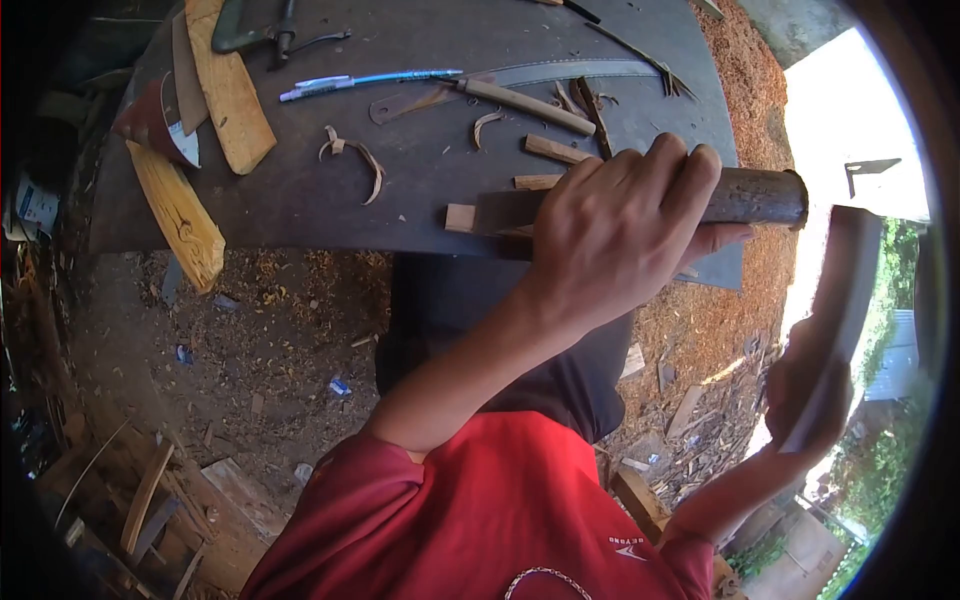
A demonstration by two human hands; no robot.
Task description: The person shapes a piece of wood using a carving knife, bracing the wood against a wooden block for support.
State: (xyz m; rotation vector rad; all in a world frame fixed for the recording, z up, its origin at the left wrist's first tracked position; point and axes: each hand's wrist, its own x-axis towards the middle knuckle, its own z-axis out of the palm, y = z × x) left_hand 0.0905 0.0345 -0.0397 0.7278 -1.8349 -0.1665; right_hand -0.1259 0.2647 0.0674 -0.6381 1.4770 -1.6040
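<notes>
My left hand point(625, 220) is wrapped around a chisel point(755, 195), which lies level over the table's near edge. Its thick dark handle, with a ring at the butt, points right, and its flat blade points left. Just past the blade tip shows the end of a small wooden stick point(460, 218), partly hidden under the chisel. My right hand point(808, 395), blurred, is closed around a dark wooden bar point(852, 270). The bar's upper end is raised to the right of the chisel butt, with a gap between them. More short wooden sticks point(556, 149) lie behind my left hand.
On the dark table point(420, 35) lie a blue pen point(390, 77), a wooden-handled tool point(530, 105), a grey strip point(590, 70) and curled shavings point(375, 180). A clamp point(285, 35), wooden boards point(230, 95) and a pointed wood piece point(180, 215) are at left. Shavings cover the ground point(290, 310).
</notes>
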